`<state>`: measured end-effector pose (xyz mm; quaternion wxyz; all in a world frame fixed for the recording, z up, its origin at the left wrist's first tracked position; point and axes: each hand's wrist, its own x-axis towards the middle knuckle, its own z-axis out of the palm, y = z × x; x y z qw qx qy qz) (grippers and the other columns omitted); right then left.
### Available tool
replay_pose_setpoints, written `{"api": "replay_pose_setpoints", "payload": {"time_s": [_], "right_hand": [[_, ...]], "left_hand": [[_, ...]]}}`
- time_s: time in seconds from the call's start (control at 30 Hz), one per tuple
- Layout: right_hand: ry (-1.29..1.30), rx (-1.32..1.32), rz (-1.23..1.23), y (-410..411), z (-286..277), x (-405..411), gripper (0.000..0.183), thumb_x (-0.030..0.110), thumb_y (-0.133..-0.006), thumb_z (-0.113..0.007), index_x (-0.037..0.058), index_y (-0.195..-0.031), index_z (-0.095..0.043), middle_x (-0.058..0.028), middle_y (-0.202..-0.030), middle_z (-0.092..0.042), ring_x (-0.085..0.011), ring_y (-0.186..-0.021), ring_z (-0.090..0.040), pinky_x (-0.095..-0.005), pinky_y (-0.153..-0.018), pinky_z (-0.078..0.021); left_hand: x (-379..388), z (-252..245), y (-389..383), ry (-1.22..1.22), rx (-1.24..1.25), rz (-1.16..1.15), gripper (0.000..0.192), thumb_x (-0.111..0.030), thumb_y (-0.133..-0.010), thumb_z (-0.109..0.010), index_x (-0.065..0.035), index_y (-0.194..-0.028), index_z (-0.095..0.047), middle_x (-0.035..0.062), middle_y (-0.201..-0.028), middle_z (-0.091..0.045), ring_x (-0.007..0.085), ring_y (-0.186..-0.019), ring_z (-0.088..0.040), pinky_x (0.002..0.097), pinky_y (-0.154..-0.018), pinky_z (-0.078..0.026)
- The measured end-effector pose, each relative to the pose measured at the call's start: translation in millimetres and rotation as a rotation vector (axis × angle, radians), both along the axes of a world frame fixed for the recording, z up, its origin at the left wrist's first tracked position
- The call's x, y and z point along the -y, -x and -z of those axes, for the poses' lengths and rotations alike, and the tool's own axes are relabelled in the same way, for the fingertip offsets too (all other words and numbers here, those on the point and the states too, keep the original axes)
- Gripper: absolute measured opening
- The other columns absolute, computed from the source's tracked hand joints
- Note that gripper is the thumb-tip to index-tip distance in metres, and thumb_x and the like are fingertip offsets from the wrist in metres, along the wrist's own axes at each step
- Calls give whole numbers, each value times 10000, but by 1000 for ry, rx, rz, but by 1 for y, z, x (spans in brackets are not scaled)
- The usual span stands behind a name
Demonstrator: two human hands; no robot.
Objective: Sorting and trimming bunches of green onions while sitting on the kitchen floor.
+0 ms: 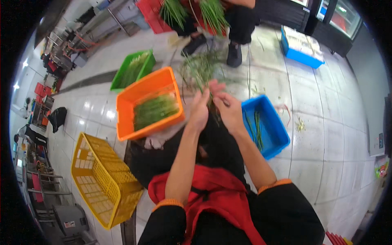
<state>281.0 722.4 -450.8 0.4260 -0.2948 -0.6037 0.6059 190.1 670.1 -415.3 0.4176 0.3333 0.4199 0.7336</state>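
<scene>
Over the pile of loose greens (203,65) on the floor, my left hand (199,111) grips a few thin green stalks (196,75), which look like chives or scallions. My right hand (228,110) is close beside it, its fingertips at the stalks; motion blur hides whether it grips them. To my left, an orange basin (125,107) holds a bed of green stalks with pale ends (156,111). A blue basin (274,131) stands by my right forearm, with several long stalks (258,130) inside.
A green basin (148,65) of greens sits behind the orange one. A yellow plastic crate (105,174) lies at my left. Opposite me, a person (242,24) holds bunches of greens. A blue box (301,58) with white packages stands far right. Trimmings (300,124) litter the tiled floor.
</scene>
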Motion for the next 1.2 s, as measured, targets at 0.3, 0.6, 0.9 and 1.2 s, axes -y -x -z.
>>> {"api": "replay_pose_setpoints", "payload": {"time_s": [0.3, 0.6, 0.9, 1.2], "right_hand": [[-312, 65, 105, -29, 19, 22, 278, 21, -892, -521, -29, -1159, -580, -183, -1114, -623, -261, -1033, -600, -318, -899, -453], [-430, 609, 367, -137, 129, -11, 272, -51, -822, -479, -37, -1072, -586, -227, -877, -579, -397, -851, -571, -429, -753, -464], [-150, 1057, 212, -172, 198, -30, 315, 128, -884, -514, -51, -1143, -525, -298, -1044, -527, -458, -993, -503, -549, -869, -393], [-348, 401, 116, 20, 138, -155, 223, 116, -845, -577, -15, -1011, -645, -221, -1028, -628, -336, -969, -605, -395, -828, -488]], "left_hand": [[-12, 65, -35, 131, -100, 22, 310, -335, -1025, -362, -70, -1104, -503, 33, -988, -535, 114, -857, -503, 272, -798, -444], [-39, 140, -82, 476, -444, 233, 453, -408, -1001, -385, -39, -1260, -433, 117, -1217, -479, 232, -1109, -495, 352, -944, -400], [85, 58, 83, 294, 144, -4, 507, -379, -1004, -392, -61, -1391, -314, 159, -1273, -481, 313, -1067, -588, 408, -882, -484], [133, 111, 206, 259, -268, -731, 501, -348, -998, -413, -63, -1395, -298, 109, -1050, -558, 248, -963, -572, 393, -852, -457]]}}
